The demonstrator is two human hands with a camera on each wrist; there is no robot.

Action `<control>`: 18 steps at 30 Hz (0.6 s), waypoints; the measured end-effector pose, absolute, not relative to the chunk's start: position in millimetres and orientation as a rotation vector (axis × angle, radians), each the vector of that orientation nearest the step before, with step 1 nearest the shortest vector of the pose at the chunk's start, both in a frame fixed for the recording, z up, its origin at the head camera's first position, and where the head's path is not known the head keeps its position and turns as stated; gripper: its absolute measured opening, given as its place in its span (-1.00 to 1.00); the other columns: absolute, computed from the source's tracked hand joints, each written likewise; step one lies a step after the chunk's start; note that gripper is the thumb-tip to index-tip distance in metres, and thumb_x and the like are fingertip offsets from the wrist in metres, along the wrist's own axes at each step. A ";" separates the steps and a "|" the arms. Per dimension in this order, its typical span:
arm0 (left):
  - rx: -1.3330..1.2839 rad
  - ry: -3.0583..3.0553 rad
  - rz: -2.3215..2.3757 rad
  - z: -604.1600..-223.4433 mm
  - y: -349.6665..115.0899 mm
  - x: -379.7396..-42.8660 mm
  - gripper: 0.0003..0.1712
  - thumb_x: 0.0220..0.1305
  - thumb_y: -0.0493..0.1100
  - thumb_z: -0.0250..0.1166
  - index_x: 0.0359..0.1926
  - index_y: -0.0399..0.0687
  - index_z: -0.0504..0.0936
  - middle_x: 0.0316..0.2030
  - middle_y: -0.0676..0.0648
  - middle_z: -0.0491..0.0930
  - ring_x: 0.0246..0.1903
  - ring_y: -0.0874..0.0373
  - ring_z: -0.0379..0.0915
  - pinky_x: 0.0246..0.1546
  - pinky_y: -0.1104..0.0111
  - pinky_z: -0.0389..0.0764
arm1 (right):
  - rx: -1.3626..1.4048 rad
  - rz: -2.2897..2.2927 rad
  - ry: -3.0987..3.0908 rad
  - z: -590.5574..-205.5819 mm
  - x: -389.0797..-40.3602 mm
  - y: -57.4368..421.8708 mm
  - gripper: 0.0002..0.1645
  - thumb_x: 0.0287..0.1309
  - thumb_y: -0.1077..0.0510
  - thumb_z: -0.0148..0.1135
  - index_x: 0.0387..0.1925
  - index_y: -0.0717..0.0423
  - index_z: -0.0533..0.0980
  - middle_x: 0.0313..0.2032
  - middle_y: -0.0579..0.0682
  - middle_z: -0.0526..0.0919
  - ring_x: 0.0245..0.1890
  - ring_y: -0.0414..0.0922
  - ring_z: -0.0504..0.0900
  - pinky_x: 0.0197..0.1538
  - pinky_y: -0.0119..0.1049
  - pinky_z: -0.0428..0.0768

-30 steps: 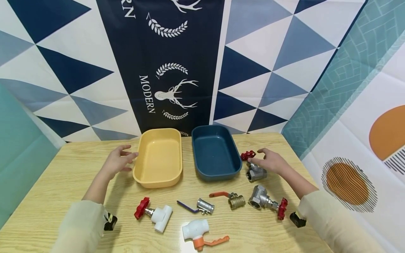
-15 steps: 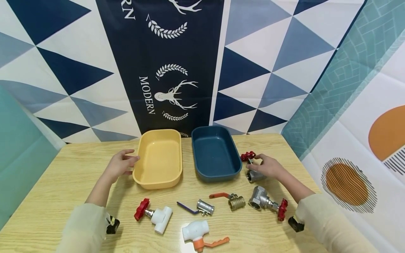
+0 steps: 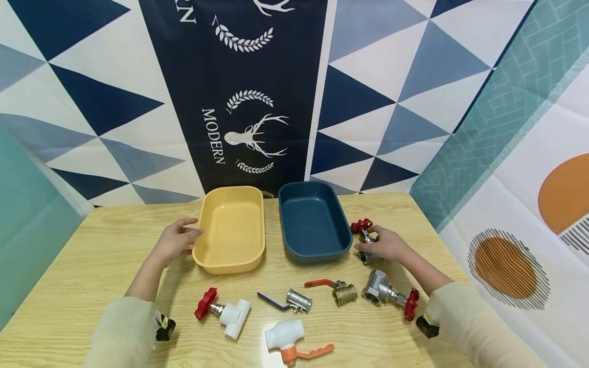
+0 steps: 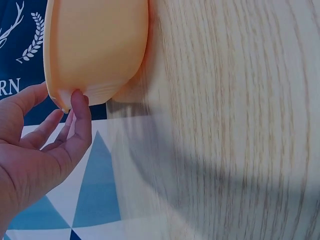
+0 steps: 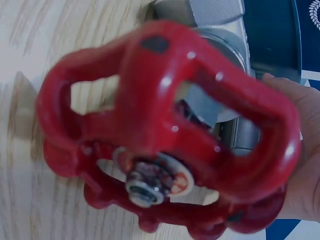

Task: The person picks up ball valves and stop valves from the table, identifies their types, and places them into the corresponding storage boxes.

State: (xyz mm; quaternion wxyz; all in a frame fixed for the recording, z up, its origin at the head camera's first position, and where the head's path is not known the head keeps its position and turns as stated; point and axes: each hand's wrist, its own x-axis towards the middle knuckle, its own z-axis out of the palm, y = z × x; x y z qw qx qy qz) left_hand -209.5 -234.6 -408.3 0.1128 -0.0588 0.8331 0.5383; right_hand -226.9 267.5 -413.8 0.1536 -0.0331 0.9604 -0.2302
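Your right hand (image 3: 390,244) is at the red-topped tap (image 3: 361,225), your left hand (image 3: 172,242) at the yellow tub (image 3: 230,232); I can't tell whether either's fingers pinch. Grip the tap's metal firmly.

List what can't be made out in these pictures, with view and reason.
Head view: part of the far gray valve, covered by the right hand.
Left wrist view: one digit's tip on the left hand, hidden behind the yellow tray, whose upper part the top edge cuts off.
Right wrist view: most of the right hand, hidden by the red handwheel and cut off by the right edge.
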 end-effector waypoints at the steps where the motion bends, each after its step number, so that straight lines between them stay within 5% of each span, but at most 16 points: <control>1: -0.172 2.441 1.583 -408.6 -234.7 -209.6 -0.29 0.34 -0.03 0.11 0.37 -0.26 0.11 0.11 -0.36 0.33 -0.22 0.14 0.41 -0.22 0.25 0.64 | -0.092 -0.660 2.753 -413.9 -227.1 266.9 -0.01 0.06 -0.27 0.21 0.26 0.37 0.20 0.05 0.40 0.47 -0.05 0.17 0.53 -0.18 -0.08 0.57; 18: -0.169 2.414 1.634 -410.4 -237.1 -210.7 -0.37 0.34 -0.18 0.07 0.36 -0.28 0.12 -0.04 -0.24 0.36 -0.34 0.24 0.46 -0.30 0.34 0.61 | -0.071 -0.666 2.738 -412.5 -228.6 257.5 0.01 0.01 -0.09 0.32 0.28 0.47 0.11 0.01 0.43 0.46 -0.10 0.18 0.53 -0.17 -0.02 0.55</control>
